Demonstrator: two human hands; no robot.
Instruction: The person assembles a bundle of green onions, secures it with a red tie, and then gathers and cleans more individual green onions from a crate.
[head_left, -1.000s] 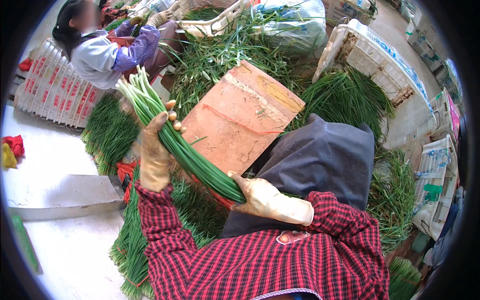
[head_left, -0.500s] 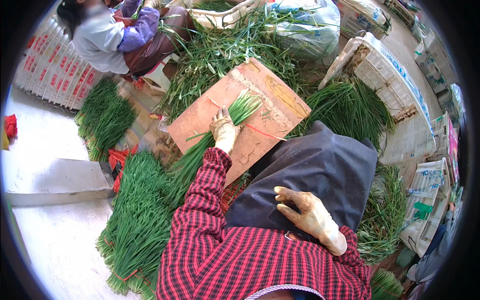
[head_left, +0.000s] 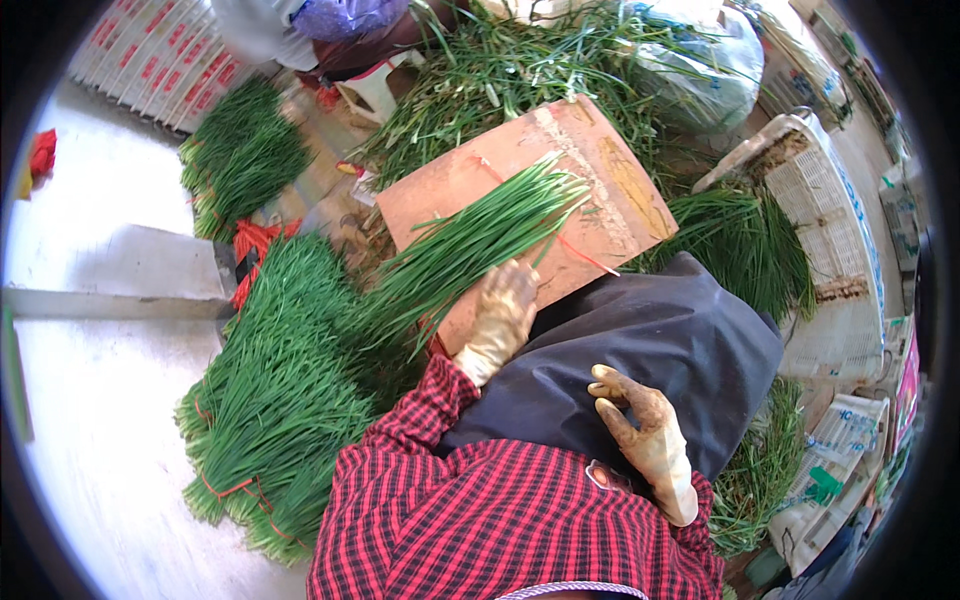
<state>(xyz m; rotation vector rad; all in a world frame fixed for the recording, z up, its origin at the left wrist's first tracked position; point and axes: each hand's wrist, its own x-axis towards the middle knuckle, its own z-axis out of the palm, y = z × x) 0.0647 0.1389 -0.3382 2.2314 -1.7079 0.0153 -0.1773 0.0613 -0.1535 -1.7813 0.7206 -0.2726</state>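
A loose bunch of garlic chives point(head_left: 490, 230) lies across the reddish board point(head_left: 620, 215), its leafy end hanging over the left edge. Beneath it runs a thin red tie point(head_left: 588, 256), with both ends showing. My left hand point(head_left: 508, 308), in a stained pale glove, rests at the board's near edge beside the chives, fingers extended and not wrapped round them. Over the dark apron point(head_left: 660, 320) on my lap hovers my right hand point(head_left: 645, 425), gloved too, its thumb and fingers bent but apart, with nothing between them.
Many chive bundles with red ties form a pile point(head_left: 280, 400) on the left. Loose trimmed leaves point(head_left: 470, 100) heap up behind the board. More chives point(head_left: 740, 240) lie before a tipped white crate point(head_left: 830, 230) at right. A co-worker's purple sleeve point(head_left: 345, 15) shows at the top.
My left hand has let go of the chives and drawn back to the board's near edge. The bunch now lies spread on the board. The whole view has shifted a little.
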